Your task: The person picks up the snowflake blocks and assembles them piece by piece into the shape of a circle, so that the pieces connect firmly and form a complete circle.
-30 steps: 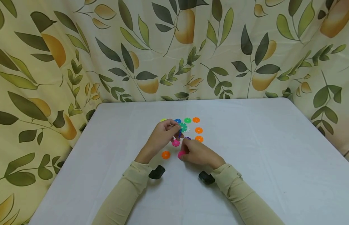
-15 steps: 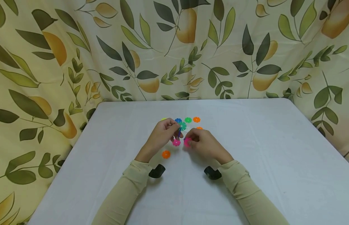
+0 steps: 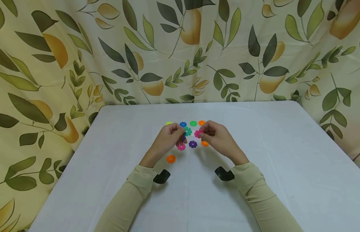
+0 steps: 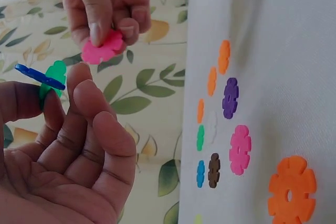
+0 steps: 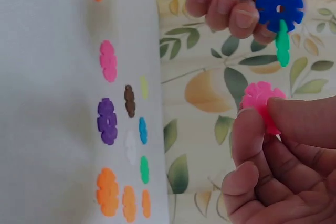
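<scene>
My left hand pinches a dark blue snowflake disc between thumb and forefinger. A green snowflake disc is slotted edgewise into it, crossing it at an angle. My right hand pinches a pink snowflake disc by its edge, thumb on one face. In both wrist views, a small gap separates the pink disc from the green one. Both hands are raised over the table, facing each other. The notched rims and centre holes of the discs show clearly in the right wrist view.
Loose discs lie on the white table: an orange one nearest, a pink one, a purple one, a brown one and several others behind. Leaf-patterned cloth hangs beyond the table's far edge.
My right hand has picked up the pink disc from the near side of the table and carried it up and away to beside the green one. My left hand has barely moved.
</scene>
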{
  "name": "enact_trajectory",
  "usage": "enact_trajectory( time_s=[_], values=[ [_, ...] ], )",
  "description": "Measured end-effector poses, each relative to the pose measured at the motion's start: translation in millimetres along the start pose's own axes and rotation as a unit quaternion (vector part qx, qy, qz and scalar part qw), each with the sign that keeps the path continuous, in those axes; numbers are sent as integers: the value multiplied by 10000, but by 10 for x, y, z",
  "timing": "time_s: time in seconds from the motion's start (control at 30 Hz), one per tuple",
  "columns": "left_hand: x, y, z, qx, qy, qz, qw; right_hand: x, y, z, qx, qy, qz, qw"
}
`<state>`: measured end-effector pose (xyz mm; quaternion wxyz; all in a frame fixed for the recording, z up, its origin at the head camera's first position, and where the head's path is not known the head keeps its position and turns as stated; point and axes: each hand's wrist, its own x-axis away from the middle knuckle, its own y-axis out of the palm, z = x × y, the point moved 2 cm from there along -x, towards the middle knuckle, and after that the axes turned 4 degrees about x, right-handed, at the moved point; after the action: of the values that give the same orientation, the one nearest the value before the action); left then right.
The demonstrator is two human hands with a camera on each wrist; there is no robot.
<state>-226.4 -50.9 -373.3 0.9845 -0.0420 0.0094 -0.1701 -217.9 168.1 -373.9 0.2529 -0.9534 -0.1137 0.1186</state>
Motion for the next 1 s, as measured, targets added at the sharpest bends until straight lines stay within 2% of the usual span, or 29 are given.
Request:
enact_trajectory(
  time_s=[0.43,0.57,0.73,1.0],
  values=[
    [17,-8,-22,38,34,-101,9999,4,23,-116,-254,-422,8,9988],
    [17,-4,-27,36,44,-109,9999,10,26,-133,-175,-498,89,9986],
    [20,-2,-21,36,66,-165,9998,24,29,-142,-3,-439,185,9989],
    [12,11,-17,7,84,-369,9993,32,28,-165,-25,-402,217,9990]
  ],
)
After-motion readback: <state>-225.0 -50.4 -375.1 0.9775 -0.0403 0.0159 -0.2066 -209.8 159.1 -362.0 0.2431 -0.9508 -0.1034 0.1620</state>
